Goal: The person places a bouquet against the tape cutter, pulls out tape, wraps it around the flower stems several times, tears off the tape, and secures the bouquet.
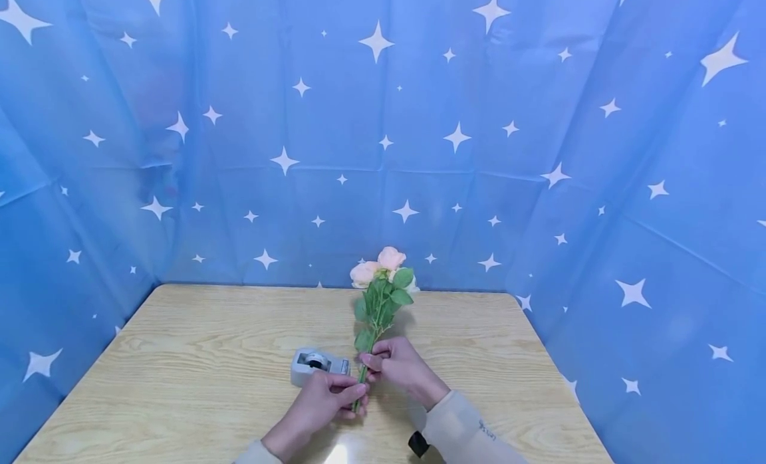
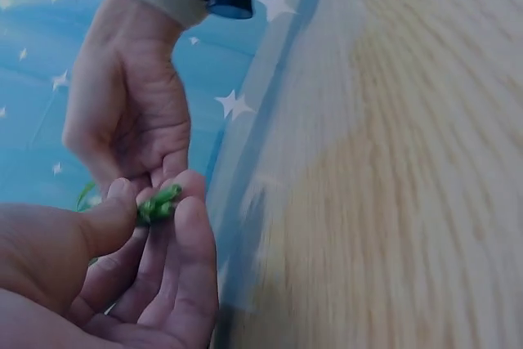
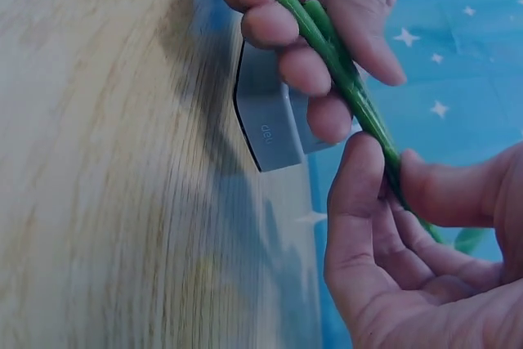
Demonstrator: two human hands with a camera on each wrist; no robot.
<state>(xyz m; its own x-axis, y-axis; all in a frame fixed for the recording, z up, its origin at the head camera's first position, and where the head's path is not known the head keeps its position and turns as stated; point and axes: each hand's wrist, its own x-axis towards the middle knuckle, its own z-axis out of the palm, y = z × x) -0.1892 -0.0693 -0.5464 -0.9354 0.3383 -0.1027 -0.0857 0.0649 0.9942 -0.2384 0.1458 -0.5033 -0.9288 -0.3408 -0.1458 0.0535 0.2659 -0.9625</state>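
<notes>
A small bunch of pale pink roses with green leaves leans away over the table, blooms toward the back. My right hand pinches the stems below the leaves between thumb and fingers. Lower down, my left hand holds the stem ends, its fingers curled behind them. In the right wrist view the green stems lie side by side across the left fingers, cut ends showing. The left wrist view shows those stem ends by the left thumb. A grey tape dispenser stands just behind the left hand.
The wood-grain table extends to both sides of the hands. Blue curtains with white stars hang behind it and at both sides. A black device sits at the right wrist.
</notes>
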